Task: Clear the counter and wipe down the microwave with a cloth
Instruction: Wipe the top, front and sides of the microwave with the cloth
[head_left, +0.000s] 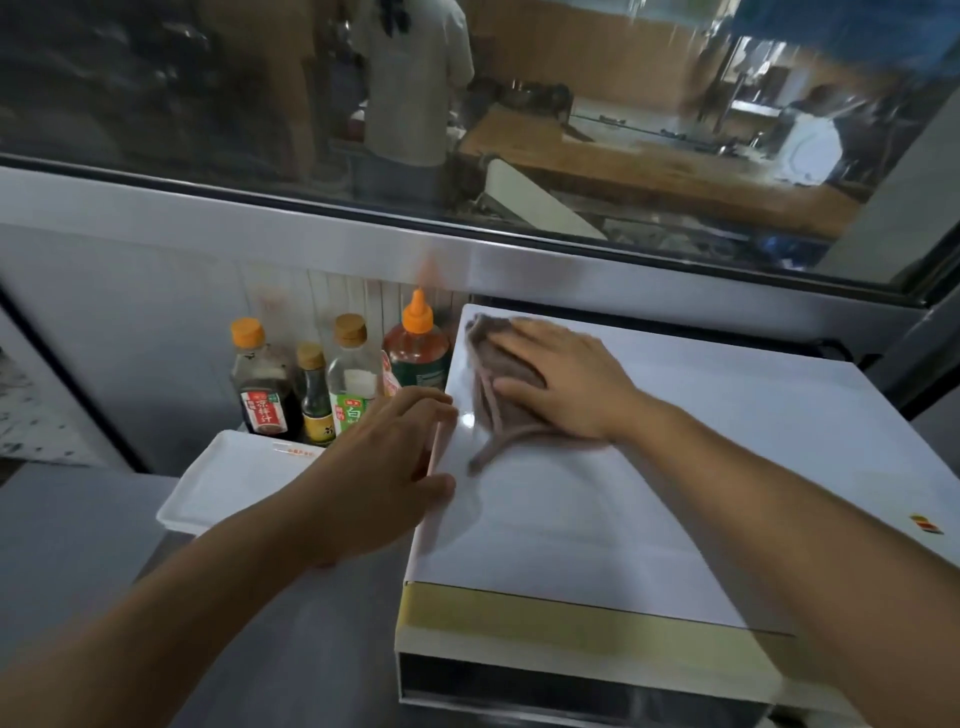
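Right hand (561, 384) presses flat, fingers straight, on the crumpled grey cloth (498, 395) at the far left of the smooth white microwave (649, 493) top; left hand (384, 467), relaxed open, touches its left edge.

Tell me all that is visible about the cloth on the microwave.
The cloth is a brownish-grey, soft fabric, bunched and creased, with a thin strip trailing toward the front. It lies flat on the white top of the microwave, near its back left corner. The right hand presses on it with straight fingers and covers its right part. The left hand does not touch it.
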